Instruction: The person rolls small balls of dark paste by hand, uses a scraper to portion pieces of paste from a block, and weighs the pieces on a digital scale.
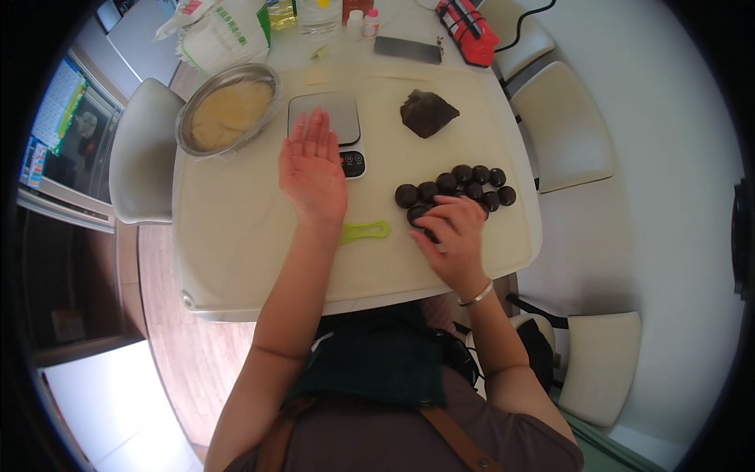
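Note:
My left hand is held palm up with nothing in it, in front of a digital kitchen scale and partly hiding it. My right hand, with a bangle at the wrist, reaches over the near side of a cluster of dark round balls, fingers bent and apart. Its fingertips are at the balls, and some balls are hidden under it; whether it grips one is unclear. Behind the cluster lies a dark, lumpy mass. A lime-green plastic tool lies between my forearms, partly hidden by the left one.
A metal bowl of pale dough with plastic film stands at the left. Along the back are a white bag, small bottles, a dark flat object and a red device. Chairs flank the table.

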Tool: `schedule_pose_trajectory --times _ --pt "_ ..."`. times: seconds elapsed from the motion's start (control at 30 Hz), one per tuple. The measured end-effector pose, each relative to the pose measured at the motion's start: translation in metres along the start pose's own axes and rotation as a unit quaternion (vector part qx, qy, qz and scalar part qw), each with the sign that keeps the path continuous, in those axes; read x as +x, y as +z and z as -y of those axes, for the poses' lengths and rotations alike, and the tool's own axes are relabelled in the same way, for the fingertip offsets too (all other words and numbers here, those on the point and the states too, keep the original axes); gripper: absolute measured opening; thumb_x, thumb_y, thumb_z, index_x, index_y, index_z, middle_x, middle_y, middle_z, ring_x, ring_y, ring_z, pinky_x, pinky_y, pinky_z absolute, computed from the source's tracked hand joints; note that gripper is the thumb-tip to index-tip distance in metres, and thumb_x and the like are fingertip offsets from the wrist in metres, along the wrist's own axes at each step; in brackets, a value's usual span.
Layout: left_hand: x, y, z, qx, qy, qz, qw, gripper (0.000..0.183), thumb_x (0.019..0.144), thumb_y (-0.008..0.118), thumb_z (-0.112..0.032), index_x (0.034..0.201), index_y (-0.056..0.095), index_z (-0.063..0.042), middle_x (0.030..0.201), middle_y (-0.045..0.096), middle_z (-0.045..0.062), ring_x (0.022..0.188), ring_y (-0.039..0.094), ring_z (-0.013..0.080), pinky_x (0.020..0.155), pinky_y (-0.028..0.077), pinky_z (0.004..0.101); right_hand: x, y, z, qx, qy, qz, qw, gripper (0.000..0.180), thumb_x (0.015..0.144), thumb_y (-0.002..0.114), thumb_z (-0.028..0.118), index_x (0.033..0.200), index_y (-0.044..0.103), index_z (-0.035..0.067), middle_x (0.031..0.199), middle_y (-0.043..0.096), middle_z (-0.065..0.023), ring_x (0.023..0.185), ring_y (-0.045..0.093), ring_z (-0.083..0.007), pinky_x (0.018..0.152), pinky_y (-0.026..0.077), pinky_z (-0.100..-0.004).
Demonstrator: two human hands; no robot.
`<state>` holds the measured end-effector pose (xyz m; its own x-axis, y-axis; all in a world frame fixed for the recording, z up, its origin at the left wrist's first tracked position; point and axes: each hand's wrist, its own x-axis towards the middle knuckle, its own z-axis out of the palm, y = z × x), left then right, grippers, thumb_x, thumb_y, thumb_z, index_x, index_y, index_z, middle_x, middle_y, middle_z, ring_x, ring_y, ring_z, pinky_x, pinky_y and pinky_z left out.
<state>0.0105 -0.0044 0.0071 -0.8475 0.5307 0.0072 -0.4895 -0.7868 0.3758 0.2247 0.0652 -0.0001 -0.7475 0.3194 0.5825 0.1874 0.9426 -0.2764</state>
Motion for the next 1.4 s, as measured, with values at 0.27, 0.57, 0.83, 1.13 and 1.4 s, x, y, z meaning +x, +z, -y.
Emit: schedule_pose_trajectory --times 0.27,0.57,0.83,1.13,1.4 --pt "0.015 -0.011 -0.030 -0.037 0.071 -0.003 0.997 0.049 0.098 0.039 -0.029 0.137 0.035 0.000 0.140 0.040 0.019 0.135 0.035 0.0316 0.113 0.029 0.0447 0.023 0.074 0.071 -0.073 -0.091 0.112 0.987 0.028 0.073 0.069 0.016 0.098 0.060 0.008 0.095 0.054 -0.0064 0.104 0.052 -0.0220 0.097 0.031 -0.0497" --pt "0.011 -0.005 -0.037 -0.065 0.057 0.010 0.996 0.043 0.098 0.041 -0.027 0.131 0.042 0.000 0.133 0.045 0.017 0.131 0.039 0.0313 0.113 0.030 0.0474 0.044 0.064 0.064 -0.048 -0.036 0.285 0.957 0.023 0.072 0.070 0.017 0.090 0.059 0.008 0.098 0.054 -0.0101 0.101 0.050 -0.0256 0.090 0.034 -0.0479" --pt "0.009 -0.007 -0.045 0.012 0.038 0.077 0.996 0.039 0.097 0.040 -0.025 0.126 0.050 -0.001 0.124 0.054 0.013 0.124 0.047 0.0276 0.110 0.034 0.0457 0.080 -0.003 0.022 -0.071 -0.016 0.262 0.962 0.012 0.082 0.064 0.019 0.093 0.062 0.015 0.077 0.063 -0.0033 0.084 0.061 -0.0212 0.098 0.034 -0.0487" --pt "0.022 0.032 0.027 0.465 -0.161 0.181 0.851 0.048 0.093 0.053 -0.027 0.133 0.049 0.000 0.134 0.053 0.012 0.120 0.053 0.0220 0.104 0.036 0.0338 0.166 -0.077 -0.129 -0.195 -0.073 0.218 0.953 0.009 0.081 0.069 0.028 0.081 0.072 0.020 0.074 0.065 -0.0009 0.083 0.061 -0.0206 0.102 0.030 -0.0535" --pt "0.058 0.008 0.089 0.649 0.016 0.263 0.713 0.058 0.081 0.055 -0.003 0.137 0.041 0.005 0.141 0.040 0.026 0.135 0.036 0.0321 0.110 0.031 0.0324 0.189 -0.050 -0.136 -0.238 -0.189 0.219 0.927 0.005 0.073 0.072 0.024 0.074 0.071 0.019 0.070 0.063 0.0004 0.087 0.060 -0.0189 0.100 0.029 -0.0479"
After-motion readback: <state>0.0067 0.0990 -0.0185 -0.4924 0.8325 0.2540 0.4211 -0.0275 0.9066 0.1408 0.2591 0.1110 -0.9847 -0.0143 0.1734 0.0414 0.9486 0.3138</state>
